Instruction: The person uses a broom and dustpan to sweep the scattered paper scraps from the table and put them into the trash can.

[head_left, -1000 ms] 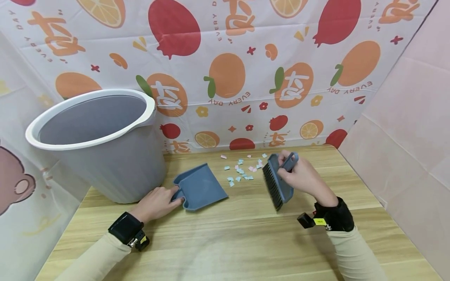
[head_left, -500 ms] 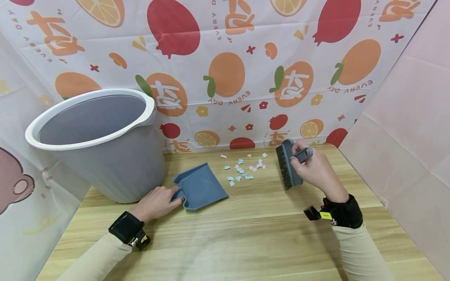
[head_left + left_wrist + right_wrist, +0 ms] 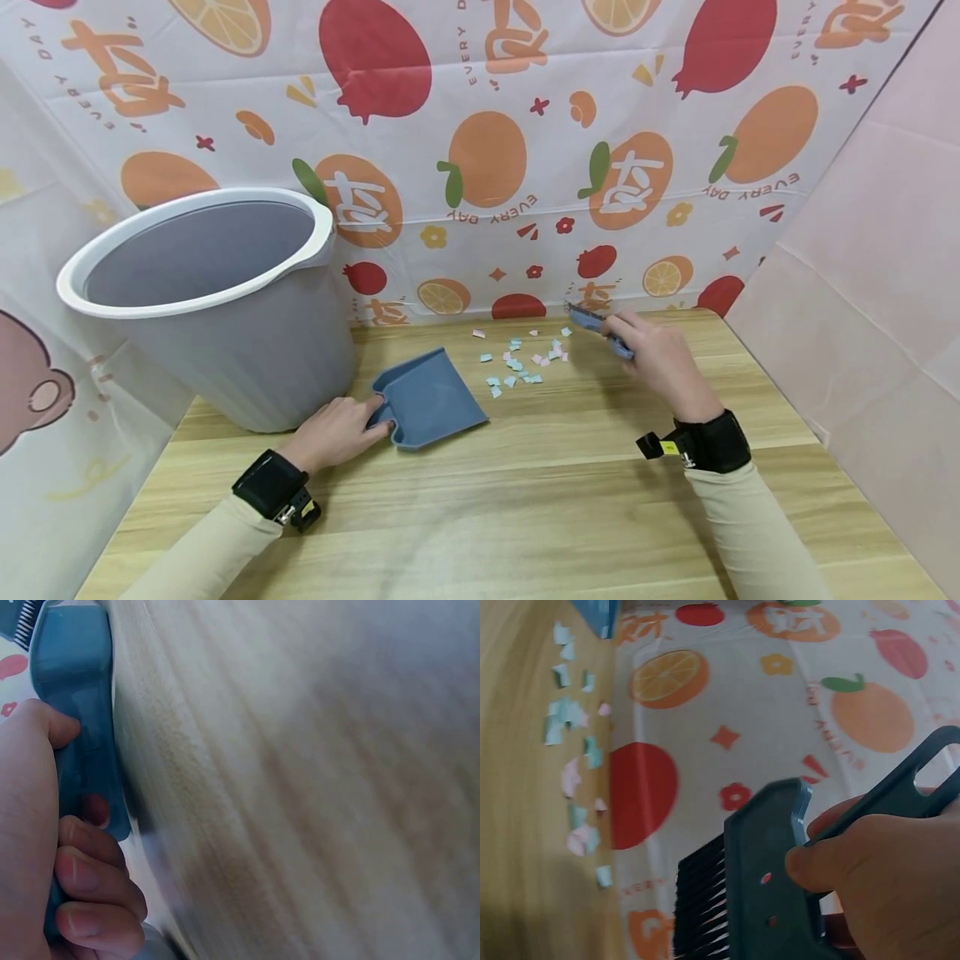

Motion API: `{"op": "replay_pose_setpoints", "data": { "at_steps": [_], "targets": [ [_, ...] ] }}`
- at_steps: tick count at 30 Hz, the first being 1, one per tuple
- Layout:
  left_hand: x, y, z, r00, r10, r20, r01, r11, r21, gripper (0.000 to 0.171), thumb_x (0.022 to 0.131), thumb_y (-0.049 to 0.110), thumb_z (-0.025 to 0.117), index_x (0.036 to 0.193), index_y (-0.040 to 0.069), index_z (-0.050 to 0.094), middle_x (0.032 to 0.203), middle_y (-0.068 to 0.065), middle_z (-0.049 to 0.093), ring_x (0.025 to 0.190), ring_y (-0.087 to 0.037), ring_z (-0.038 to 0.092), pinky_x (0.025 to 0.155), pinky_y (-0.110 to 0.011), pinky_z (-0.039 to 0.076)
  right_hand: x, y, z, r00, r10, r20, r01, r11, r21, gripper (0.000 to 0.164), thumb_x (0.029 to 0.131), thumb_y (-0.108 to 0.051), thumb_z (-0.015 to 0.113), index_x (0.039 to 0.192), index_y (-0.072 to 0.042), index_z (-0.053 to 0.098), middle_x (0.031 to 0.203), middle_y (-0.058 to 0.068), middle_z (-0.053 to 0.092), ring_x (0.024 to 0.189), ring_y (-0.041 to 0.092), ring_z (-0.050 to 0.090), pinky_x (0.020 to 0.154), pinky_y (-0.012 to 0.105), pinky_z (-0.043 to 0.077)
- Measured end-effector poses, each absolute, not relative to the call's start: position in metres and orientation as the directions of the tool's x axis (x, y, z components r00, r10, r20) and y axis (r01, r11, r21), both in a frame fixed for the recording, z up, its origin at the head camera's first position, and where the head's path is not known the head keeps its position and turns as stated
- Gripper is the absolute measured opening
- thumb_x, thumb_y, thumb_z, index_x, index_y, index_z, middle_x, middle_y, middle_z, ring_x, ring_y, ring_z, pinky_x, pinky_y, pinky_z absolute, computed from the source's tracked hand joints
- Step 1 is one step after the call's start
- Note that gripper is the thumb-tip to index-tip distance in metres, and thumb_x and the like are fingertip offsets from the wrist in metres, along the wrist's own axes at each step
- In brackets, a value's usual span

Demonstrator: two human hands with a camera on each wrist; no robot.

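Observation:
My left hand (image 3: 337,433) grips the short handle of a blue dustpan (image 3: 435,400) lying on the table, its wide edge toward the right. In the left wrist view, curled fingers (image 3: 101,877) wrap the dustpan's handle (image 3: 82,712). To the right, my right hand (image 3: 663,358) holds a blue hand brush (image 3: 592,322) by its handle, close to the back curtain. Its dark bristles (image 3: 703,896) show in the right wrist view, with the thumb pressed along the handle. Small blue and pink paper scraps (image 3: 514,364) lie scattered between dustpan and brush.
A big grey bin (image 3: 300,367) with a white rim stands at the left, beside the dustpan and left hand. A fruit-printed curtain (image 3: 480,275) rises along the table's back edge. A pale pink sheet (image 3: 847,333) closes off the right side of the wooden table (image 3: 480,517).
The right hand swings the brush first right, then back left, and turns it so that it now shows nearly edge-on. The left hand, dustpan and bin stay put.

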State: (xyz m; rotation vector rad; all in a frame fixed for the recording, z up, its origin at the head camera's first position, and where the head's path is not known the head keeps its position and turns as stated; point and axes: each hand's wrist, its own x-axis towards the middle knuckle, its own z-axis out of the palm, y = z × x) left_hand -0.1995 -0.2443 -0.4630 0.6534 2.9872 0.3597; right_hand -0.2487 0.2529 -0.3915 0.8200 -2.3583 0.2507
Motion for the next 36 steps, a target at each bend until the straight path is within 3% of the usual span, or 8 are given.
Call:
{"op": "replay_pose_setpoints", "data": {
  "at_steps": [5,9,17,21,27,36],
  "targets": [
    [-0.2,-0.244,-0.463,-0.907,0.422,-0.003,0.409,0.881,0.236,0.047,0.107,0.033,0.068,0.135,-0.004,0.073,0.066,0.003,0.057,0.069,-0.011,0.066,0.07,-0.039,0.061,-0.259,0.252,-0.408,-0.651,-0.485,0.584,-0.609,0.793,-0.02,0.044,0.079,0.018,0.085,0.109,-0.011,0.072,0.107,0.011,0.079,0.068,0.022,0.063,0.06,0.027,0.031],
    [-0.2,-0.243,-0.462,-0.907,0.421,-0.009,0.408,0.882,0.238,0.048,0.107,0.034,0.068,0.136,-0.004,0.073,0.065,0.003,0.056,0.069,-0.012,0.067,0.071,-0.04,0.062,-0.267,0.253,-0.422,-0.673,-0.466,0.575,-0.609,0.79,-0.071,0.043,0.081,0.02,0.083,0.109,-0.011,0.074,0.106,0.011,0.079,0.071,0.023,0.065,0.062,0.03,0.038],
    [-0.2,-0.243,-0.462,-0.906,0.423,-0.012,0.408,0.879,0.245,0.045,0.107,0.034,0.067,0.135,-0.002,0.073,0.065,0.003,0.056,0.067,-0.012,0.065,0.069,-0.039,0.06,-0.273,0.251,-0.439,-0.715,-0.483,0.505,-0.601,0.794,-0.09,0.035,0.085,0.014,0.084,0.109,-0.01,0.074,0.111,0.014,0.081,0.08,0.034,0.077,0.065,0.05,0.057],
    [-0.201,-0.243,-0.462,-0.906,0.422,-0.021,0.405,0.882,0.24,0.047,0.107,0.034,0.067,0.136,-0.003,0.073,0.066,0.003,0.057,0.069,-0.012,0.067,0.071,-0.04,0.061,-0.27,0.249,-0.436,-0.735,-0.484,0.474,-0.599,0.791,-0.121,0.032,0.087,0.013,0.083,0.108,-0.01,0.073,0.111,0.015,0.081,0.082,0.035,0.078,0.069,0.054,0.06],
    [-0.201,-0.243,-0.462,-0.908,0.417,-0.032,0.399,0.885,0.239,0.05,0.107,0.035,0.068,0.138,-0.004,0.072,0.068,0.002,0.061,0.073,-0.014,0.071,0.075,-0.043,0.064,-0.264,0.246,-0.423,-0.748,-0.524,0.406,-0.621,0.769,-0.151,0.029,0.089,0.011,0.082,0.107,-0.011,0.074,0.107,0.012,0.082,0.082,0.028,0.076,0.073,0.051,0.063],
    [-0.2,-0.244,-0.461,-0.91,0.412,-0.034,0.393,0.888,0.238,0.051,0.107,0.035,0.068,0.139,-0.004,0.072,0.066,0.002,0.06,0.072,-0.014,0.07,0.073,-0.043,0.063,-0.248,0.241,-0.397,-0.706,-0.636,0.31,-0.705,0.675,-0.219,0.028,0.091,0.006,0.086,0.098,-0.018,0.072,0.098,-0.001,0.079,0.079,0.008,0.063,0.073,0.031,0.055]
  ]
}}
